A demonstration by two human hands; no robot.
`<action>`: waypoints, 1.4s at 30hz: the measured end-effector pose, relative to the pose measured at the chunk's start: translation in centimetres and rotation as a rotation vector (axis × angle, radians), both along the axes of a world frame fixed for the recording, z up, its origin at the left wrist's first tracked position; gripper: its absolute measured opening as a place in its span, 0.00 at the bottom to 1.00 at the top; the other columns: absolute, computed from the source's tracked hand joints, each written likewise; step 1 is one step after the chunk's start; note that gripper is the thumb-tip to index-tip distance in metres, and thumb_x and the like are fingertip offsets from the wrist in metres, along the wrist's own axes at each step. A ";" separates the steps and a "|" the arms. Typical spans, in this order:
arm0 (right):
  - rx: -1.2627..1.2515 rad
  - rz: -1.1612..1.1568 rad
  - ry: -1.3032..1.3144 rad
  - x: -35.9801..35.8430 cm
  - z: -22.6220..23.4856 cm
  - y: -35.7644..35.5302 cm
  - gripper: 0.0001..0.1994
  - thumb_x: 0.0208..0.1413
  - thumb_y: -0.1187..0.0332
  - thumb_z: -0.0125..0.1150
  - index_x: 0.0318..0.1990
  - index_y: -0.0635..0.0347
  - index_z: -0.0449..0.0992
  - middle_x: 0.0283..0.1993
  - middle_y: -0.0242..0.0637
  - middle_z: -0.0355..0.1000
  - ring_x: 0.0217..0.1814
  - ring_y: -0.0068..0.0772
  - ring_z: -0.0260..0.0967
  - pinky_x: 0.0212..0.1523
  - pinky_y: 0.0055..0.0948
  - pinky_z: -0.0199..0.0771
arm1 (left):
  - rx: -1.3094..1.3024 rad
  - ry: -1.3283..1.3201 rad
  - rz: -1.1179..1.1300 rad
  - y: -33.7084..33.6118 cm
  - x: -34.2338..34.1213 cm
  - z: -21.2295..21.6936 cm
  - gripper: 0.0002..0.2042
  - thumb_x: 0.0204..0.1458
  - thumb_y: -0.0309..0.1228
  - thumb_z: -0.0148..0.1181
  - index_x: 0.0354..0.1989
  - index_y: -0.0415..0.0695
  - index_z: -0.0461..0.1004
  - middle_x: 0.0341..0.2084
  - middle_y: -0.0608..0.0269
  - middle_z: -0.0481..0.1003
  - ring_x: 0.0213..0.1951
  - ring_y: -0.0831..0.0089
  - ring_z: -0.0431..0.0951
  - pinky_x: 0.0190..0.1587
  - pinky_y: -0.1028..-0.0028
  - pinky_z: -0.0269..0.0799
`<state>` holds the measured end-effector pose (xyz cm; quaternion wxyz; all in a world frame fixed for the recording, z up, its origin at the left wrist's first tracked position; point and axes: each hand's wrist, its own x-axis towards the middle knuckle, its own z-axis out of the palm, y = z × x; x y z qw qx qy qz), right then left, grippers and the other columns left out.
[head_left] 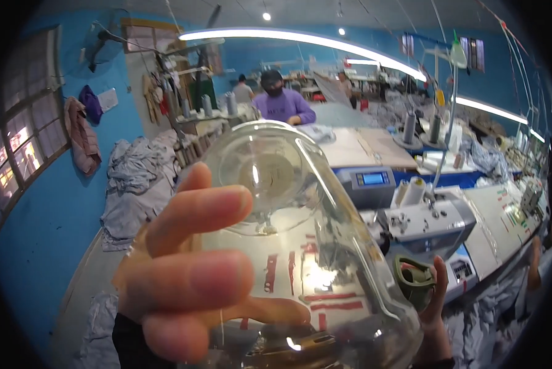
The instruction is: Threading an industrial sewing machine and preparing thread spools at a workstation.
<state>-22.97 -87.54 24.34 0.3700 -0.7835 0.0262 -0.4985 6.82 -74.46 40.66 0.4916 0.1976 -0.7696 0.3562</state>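
Well, right before you, filling the centre of your view, is a clear jar [313, 252], held up above the worktop [494, 227] and tilted, its rounded end toward 12 o'clock. Its see-through wall shows red strips [270, 273] on the pale surface beyond.

At the jar's 9 o'clock is your left hand [174, 270], wrapped around it, fingers curled across the near side and set slightly apart from one another. A dark sleeve [131, 344] covers that wrist.

Toward 4 o'clock, just beside the jar, your right hand [435, 301] holds a green cap-like piece [401, 284]; one digit stands upright along its right edge. You can't make out the other fingers, so how tightly they press cannot be told.

Farther out, toward 3 o'clock, you have a white sewing machine [427, 221], with a grey control box [362, 178] at about 1 o'clock. Near 12 o'clock, well apart from you, a co-worker in purple [282, 106] faces your way, under a long tube light [307, 39]. At 10 o'clock a heap of grey fabric [134, 178] lies near the blue wall [27, 258], where a pinkish jacket [82, 138] hangs beside a barred window [27, 138].
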 end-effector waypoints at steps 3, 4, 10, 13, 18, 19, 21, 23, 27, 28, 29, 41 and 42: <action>-0.150 0.001 0.019 0.7 1.2 0.6 0.54 0.31 0.64 0.75 0.62 0.63 0.38 0.56 0.62 0.54 0.56 0.50 0.61 0.51 0.39 0.66 | 0.009 0.129 -0.079 -1.3 -0.8 -2.6 0.42 0.42 0.46 0.64 0.63 0.48 0.48 0.56 0.58 0.58 0.55 0.54 0.63 0.62 0.55 0.52; -0.216 -0.029 0.007 1.4 2.5 1.1 0.53 0.32 0.63 0.75 0.62 0.61 0.40 0.57 0.63 0.52 0.55 0.50 0.62 0.50 0.38 0.68 | -0.092 0.394 -0.042 -1.8 -3.0 -3.7 0.32 0.39 0.36 0.68 0.51 0.45 0.56 0.41 0.55 0.67 0.45 0.52 0.72 0.54 0.57 0.66; -0.322 -0.172 -0.102 1.3 3.9 2.8 0.38 0.38 0.62 0.72 0.57 0.49 0.54 0.59 0.66 0.48 0.52 0.53 0.65 0.47 0.38 0.72 | 1.042 0.401 -0.040 0.9 -0.6 -9.9 0.45 0.31 0.37 0.74 0.56 0.33 0.53 0.49 0.40 0.64 0.51 0.49 0.67 0.54 0.56 0.63; -0.480 -0.012 0.215 2.1 5.4 2.1 0.30 0.41 0.61 0.69 0.54 0.44 0.63 0.58 0.60 0.51 0.49 0.52 0.64 0.42 0.39 0.74 | 1.190 0.366 -0.055 0.1 -0.4 -15.7 0.49 0.27 0.35 0.76 0.59 0.39 0.51 0.52 0.49 0.61 0.54 0.54 0.64 0.55 0.62 0.62; -0.509 0.146 0.437 4.0 5.4 2.8 0.31 0.41 0.67 0.64 0.57 0.42 0.63 0.56 0.48 0.55 0.49 0.47 0.64 0.42 0.34 0.74 | 1.558 0.428 -0.270 0.4 -3.4 -17.9 0.45 0.31 0.34 0.75 0.59 0.42 0.53 0.51 0.54 0.61 0.54 0.62 0.64 0.55 0.66 0.61; -0.508 0.139 0.436 4.0 5.5 2.8 0.31 0.41 0.67 0.64 0.57 0.42 0.63 0.56 0.48 0.55 0.49 0.47 0.64 0.42 0.34 0.74 | 1.559 0.421 -0.273 0.5 -3.4 -17.9 0.45 0.31 0.34 0.75 0.59 0.42 0.53 0.51 0.54 0.61 0.54 0.62 0.64 0.55 0.66 0.61; -0.384 0.317 0.538 3.9 5.6 2.9 0.34 0.37 0.69 0.67 0.57 0.42 0.64 0.60 0.48 0.53 0.48 0.48 0.64 0.47 0.38 0.69 | 1.675 0.406 -0.371 0.7 -3.3 -18.2 0.44 0.31 0.33 0.75 0.59 0.41 0.53 0.51 0.55 0.61 0.54 0.63 0.64 0.55 0.67 0.61; -0.351 0.345 0.549 3.8 5.6 2.5 0.35 0.36 0.69 0.68 0.58 0.44 0.64 0.59 0.49 0.54 0.49 0.49 0.64 0.48 0.40 0.67 | 1.674 0.404 -0.395 0.5 -3.3 -18.8 0.44 0.31 0.34 0.75 0.58 0.41 0.55 0.51 0.55 0.62 0.54 0.64 0.64 0.56 0.68 0.61; -0.289 0.301 0.553 3.8 4.4 1.6 0.36 0.37 0.66 0.68 0.58 0.51 0.62 0.56 0.52 0.56 0.49 0.52 0.64 0.47 0.39 0.67 | 1.614 0.423 -0.333 0.3 -4.2 -19.6 0.43 0.27 0.34 0.76 0.56 0.40 0.57 0.48 0.54 0.65 0.52 0.62 0.67 0.53 0.67 0.63; -0.280 0.234 0.582 3.7 3.8 1.7 0.36 0.37 0.65 0.68 0.59 0.52 0.60 0.55 0.52 0.56 0.49 0.52 0.63 0.47 0.39 0.67 | 1.587 0.409 -0.272 0.1 -4.1 -20.5 0.44 0.27 0.34 0.76 0.56 0.40 0.57 0.48 0.54 0.65 0.51 0.61 0.67 0.53 0.67 0.64; -0.272 0.176 0.610 3.6 3.2 1.7 0.37 0.38 0.64 0.68 0.59 0.53 0.59 0.54 0.52 0.57 0.50 0.52 0.63 0.47 0.38 0.67 | 1.557 0.400 -0.206 -0.3 -4.3 -21.0 0.44 0.26 0.34 0.76 0.56 0.40 0.57 0.48 0.53 0.65 0.51 0.61 0.67 0.52 0.67 0.64; -0.232 0.157 0.806 0.5 0.7 0.1 0.45 0.37 0.59 0.70 0.64 0.46 0.49 0.59 0.55 0.51 0.44 0.53 0.68 0.39 0.36 0.72 | 1.473 0.184 -0.007 -2.7 -5.0 -21.2 0.51 0.22 0.34 0.77 0.60 0.41 0.51 0.51 0.50 0.61 0.53 0.55 0.64 0.54 0.62 0.63; -0.151 0.040 0.902 0.5 0.8 0.3 0.45 0.37 0.56 0.69 0.63 0.48 0.50 0.56 0.53 0.55 0.42 0.51 0.69 0.37 0.36 0.72 | 1.501 0.214 -0.028 -2.8 -5.3 -21.1 0.50 0.23 0.34 0.77 0.59 0.40 0.52 0.50 0.50 0.62 0.53 0.55 0.64 0.53 0.63 0.63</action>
